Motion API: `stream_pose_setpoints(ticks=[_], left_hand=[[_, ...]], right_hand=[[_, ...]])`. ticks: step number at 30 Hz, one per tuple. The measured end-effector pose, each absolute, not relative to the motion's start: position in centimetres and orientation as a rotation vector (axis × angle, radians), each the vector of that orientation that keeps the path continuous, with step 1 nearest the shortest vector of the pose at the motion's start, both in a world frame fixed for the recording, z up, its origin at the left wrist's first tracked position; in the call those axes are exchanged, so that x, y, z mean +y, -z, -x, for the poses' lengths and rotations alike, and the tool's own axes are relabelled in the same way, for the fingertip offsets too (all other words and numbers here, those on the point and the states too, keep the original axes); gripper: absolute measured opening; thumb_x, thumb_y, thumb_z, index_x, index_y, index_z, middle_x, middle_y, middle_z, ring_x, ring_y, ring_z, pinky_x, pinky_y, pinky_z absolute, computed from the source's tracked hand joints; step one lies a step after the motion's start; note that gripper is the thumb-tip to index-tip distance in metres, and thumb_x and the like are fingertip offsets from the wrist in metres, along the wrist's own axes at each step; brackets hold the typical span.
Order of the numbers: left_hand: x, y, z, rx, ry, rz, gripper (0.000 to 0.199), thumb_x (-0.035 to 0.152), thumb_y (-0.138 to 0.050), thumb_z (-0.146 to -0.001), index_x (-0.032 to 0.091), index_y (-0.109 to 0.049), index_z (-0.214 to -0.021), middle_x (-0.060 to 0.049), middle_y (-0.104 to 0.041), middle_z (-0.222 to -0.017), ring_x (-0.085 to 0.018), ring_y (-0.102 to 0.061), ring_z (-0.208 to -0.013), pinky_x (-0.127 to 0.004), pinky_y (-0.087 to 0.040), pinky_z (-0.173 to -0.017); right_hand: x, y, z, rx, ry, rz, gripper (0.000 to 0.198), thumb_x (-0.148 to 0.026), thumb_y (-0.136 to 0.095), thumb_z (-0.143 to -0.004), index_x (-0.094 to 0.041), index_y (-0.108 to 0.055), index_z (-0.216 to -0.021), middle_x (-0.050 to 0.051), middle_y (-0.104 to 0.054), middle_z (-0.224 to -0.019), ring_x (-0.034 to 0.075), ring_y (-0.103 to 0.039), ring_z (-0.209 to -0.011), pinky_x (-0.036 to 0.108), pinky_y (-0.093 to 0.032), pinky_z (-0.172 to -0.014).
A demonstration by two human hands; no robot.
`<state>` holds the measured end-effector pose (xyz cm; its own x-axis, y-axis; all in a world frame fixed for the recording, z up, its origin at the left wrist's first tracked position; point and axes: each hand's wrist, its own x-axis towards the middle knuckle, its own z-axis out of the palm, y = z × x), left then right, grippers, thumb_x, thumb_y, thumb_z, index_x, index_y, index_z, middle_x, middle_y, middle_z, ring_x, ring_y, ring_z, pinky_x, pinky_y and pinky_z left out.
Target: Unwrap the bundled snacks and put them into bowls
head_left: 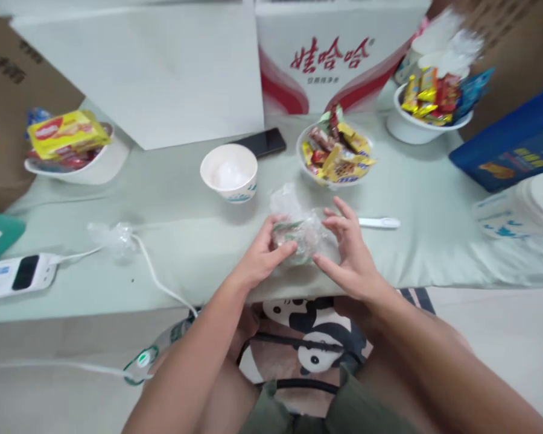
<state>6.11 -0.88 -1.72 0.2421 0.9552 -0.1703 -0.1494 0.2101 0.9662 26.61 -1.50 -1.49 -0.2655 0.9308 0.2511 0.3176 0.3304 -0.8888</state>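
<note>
My left hand point(269, 253) is closed around a crinkled clear plastic bundle point(301, 238) with green marks, low over the front of the table. What is inside the plastic is too blurred to make out. My right hand point(350, 256) is at the bundle's right side, fingers apart and curved towards it. Whether its fingertips touch the plastic I cannot tell. Behind the bundle stands a white paper bowl point(235, 191) with something pale inside. A clear bowl point(314, 175) of wrapped snacks is behind my right hand. Past that hand's fingers, a white plastic strip or handle point(380, 223) lies flat.
A black phone point(266, 143) lies behind the paper bowl. White boxes point(185, 78) line the back. Snack-filled bowls point(420, 131) stand at both sides. At right are a blue package point(493, 157) and stacked paper cups point(502, 211). A power strip point(45, 274) with cables lies left.
</note>
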Motion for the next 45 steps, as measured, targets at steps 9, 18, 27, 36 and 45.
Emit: stream_pose_setpoints(ticks=[9,18,27,36,45], left_hand=[[0.3,2.3,-5.8,0.832,-0.898,-1.302,0.026,0.047,-0.074,-0.084,0.027,-0.071,-0.099,-0.007,-0.067,-0.114,-0.021,-0.063,-0.099,-0.032,-0.052,-0.085],[-0.7,2.4,-5.7,0.989,-1.04,-1.009,0.039,0.06,-0.067,-0.081,0.022,-0.073,-0.087,-0.008,-0.067,-0.1,-0.022,-0.063,-0.09,-0.031,-0.053,-0.076],[-1.0,2.6,-6.0,1.095,-1.071,-1.051,0.043,0.043,-0.084,-0.071,0.022,-0.061,-0.1,-0.004,-0.063,-0.107,-0.015,-0.061,-0.086,-0.026,-0.055,-0.075],[-0.6,2.6,-6.5,1.069,-1.085,-1.192,0.022,0.033,-0.074,-0.079,0.024,-0.062,-0.095,-0.006,-0.063,-0.114,-0.018,-0.059,-0.096,-0.03,-0.054,-0.077],[0.4,1.2,-6.3,1.099,-0.79,-1.473,0.03,0.032,-0.073,-0.076,0.022,-0.048,-0.064,0.001,-0.05,-0.068,-0.018,-0.05,-0.078,-0.029,-0.043,-0.076]], right_hand=[[0.6,0.8,-26.5,-1.81,-1.074,1.054,0.026,-0.016,-0.061,-0.084,-0.024,-0.068,-0.107,0.01,-0.073,-0.122,0.025,-0.069,-0.116,0.044,-0.054,-0.102],[-1.0,0.6,-25.2,-1.987,-0.799,1.023,0.03,-0.008,-0.053,-0.084,-0.026,-0.076,-0.094,0.01,-0.065,-0.13,0.027,-0.06,-0.129,0.049,-0.051,-0.11],[0.9,-0.1,-29.8,-1.966,-0.413,1.384,0.035,-0.018,-0.054,-0.083,-0.026,-0.07,-0.113,0.011,-0.07,-0.121,0.031,-0.064,-0.119,0.056,-0.049,-0.106],[2.3,2.7,-35.3,-2.094,-0.191,1.786,0.022,-0.037,-0.057,-0.085,-0.023,-0.069,-0.097,0.013,-0.072,-0.099,0.034,-0.067,-0.097,0.056,-0.049,-0.092],[0.6,0.5,-30.3,-1.675,-0.959,1.406,0.016,-0.039,-0.048,-0.096,-0.025,-0.052,-0.102,-0.004,-0.056,-0.072,0.015,-0.052,-0.058,0.029,-0.042,-0.059]])
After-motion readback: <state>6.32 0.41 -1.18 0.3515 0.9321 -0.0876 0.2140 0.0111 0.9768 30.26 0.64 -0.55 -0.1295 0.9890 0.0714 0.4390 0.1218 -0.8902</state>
